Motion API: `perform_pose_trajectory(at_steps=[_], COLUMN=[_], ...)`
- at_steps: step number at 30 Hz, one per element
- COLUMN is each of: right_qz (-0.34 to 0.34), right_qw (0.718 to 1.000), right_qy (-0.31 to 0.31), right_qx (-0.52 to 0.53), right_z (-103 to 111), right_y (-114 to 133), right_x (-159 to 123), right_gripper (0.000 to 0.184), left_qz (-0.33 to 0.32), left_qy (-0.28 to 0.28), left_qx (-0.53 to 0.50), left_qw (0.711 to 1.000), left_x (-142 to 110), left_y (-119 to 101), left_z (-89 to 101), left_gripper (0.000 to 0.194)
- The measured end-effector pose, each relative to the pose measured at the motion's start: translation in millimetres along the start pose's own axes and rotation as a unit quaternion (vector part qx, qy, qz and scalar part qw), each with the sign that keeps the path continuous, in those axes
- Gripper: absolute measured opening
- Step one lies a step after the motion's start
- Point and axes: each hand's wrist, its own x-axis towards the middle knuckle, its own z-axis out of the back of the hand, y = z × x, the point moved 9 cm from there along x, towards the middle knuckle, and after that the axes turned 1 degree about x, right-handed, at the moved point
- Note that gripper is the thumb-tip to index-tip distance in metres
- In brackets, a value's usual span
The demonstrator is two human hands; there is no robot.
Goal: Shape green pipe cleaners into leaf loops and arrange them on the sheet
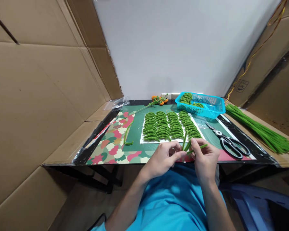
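Observation:
Near the table's front edge, my left hand (165, 156) pinches short green pipe cleaners (184, 140) between thumb and fingers. Facing it, my right hand (205, 158) is closed on the same pieces, which fan out at several angles; my fingers partly hide where they meet. Just beyond lies a white sheet (142, 138) bearing four columns of curved green pipe-cleaner leaves (162, 126). Black-handled scissors (227, 141) rest to the right of my right hand, blades partly spread.
A blue basket (213, 110) at the back right holds more green leaves. Long green pipe cleaners (260, 128) lie in a bundle at the right. An orange pipe-cleaner flower (159, 100) lies at the back, and a bent green stem (126, 133) at the left. Cardboard walls (38, 96) flank the table.

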Motion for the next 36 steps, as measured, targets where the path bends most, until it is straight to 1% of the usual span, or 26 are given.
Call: perform_pose_trajectory(at_steps=[3, 5, 7, 10, 12, 14, 15, 16, 17, 19, 21, 24, 26, 28, 33, 36], right_qz=[0.031, 0.053, 0.064, 0.078, 0.089, 0.091, 0.086, 0.077, 0.064, 0.032, 0.002, -0.023, -0.027, -0.029, -0.014, -0.016], right_qw=[0.998, 0.995, 0.993, 0.99, 0.986, 0.986, 0.988, 0.99, 0.993, 0.998, 1.0, 0.994, 0.993, 0.994, 0.995, 0.995], right_qy=[-0.005, -0.023, -0.024, -0.016, -0.029, -0.04, -0.042, -0.044, -0.043, -0.035, -0.008, 0.031, 0.042, 0.046, 0.059, 0.078], right_qx=[-0.047, -0.078, -0.098, -0.12, -0.136, -0.134, -0.125, -0.11, -0.09, -0.038, 0.029, 0.101, 0.108, 0.099, 0.073, 0.06], right_z=[0.3, 2.4, 0.9, -4.0, -4.0, -2.5, -1.1, 0.8, 2.8, 5.8, 4.5, -1.0, -3.4, -5.3, -11.2, -15.1], right_y=[9.5, 15.1, 16.8, 17.7, 20.0, 21.6, 21.2, 19.8, 17.2, 9.0, -1.0, -12.2, -15.2, -14.4, 1.1, 5.6], right_x=[0.1, -1.2, -3.3, -6.6, -7.9, -7.3, -6.3, -5.0, -3.6, -1.1, 0.0, -1.1, -2.3, -3.0, -1.9, -1.3], right_gripper=[0.029, 0.024, 0.019, 0.015, 0.015, 0.016, 0.016, 0.017, 0.018, 0.02, 0.022, 0.022, 0.023, 0.023, 0.023, 0.024], left_qz=[-0.003, -0.015, -0.033, -0.097, -0.157, -0.188, -0.182, -0.163, -0.134, -0.072, -0.031, 0.004, 0.019, 0.025, 0.019, 0.023], left_qy=[0.008, -0.001, -0.016, -0.05, -0.069, -0.084, -0.093, -0.101, -0.105, -0.095, -0.081, -0.068, -0.055, -0.04, 0.008, 0.037], left_qx=[0.002, 0.009, 0.025, 0.096, 0.152, 0.171, 0.162, 0.144, 0.119, 0.062, 0.007, -0.068, -0.101, -0.111, -0.096, -0.087], left_qw=[1.0, 1.0, 0.999, 0.989, 0.973, 0.964, 0.965, 0.971, 0.978, 0.991, 0.996, 0.995, 0.993, 0.993, 0.995, 0.995], left_x=[-0.9, -3.1, -6.5, -13.5, -18.7, -21.7, -21.3, -19.8, -17.5, -12.3, -8.2, -4.8, -3.9, -3.5, -2.1, -0.9], left_y=[0.9, 0.9, 1.1, -3.9, -11.2, -15.8, -15.7, -14.0, -11.0, -4.6, -1.3, 2.0, 4.4, 5.2, 2.6, 3.1], left_z=[-1.1, -1.0, -0.9, -0.9, -3.1, -4.2, -2.7, -0.1, 2.3, 4.5, 5.4, 6.5, 5.4, 3.5, -2.3, -5.1], left_gripper=[0.029, 0.028, 0.024, 0.018, 0.018, 0.018, 0.018, 0.02, 0.021, 0.026, 0.029, 0.033, 0.035, 0.036, 0.038, 0.041])
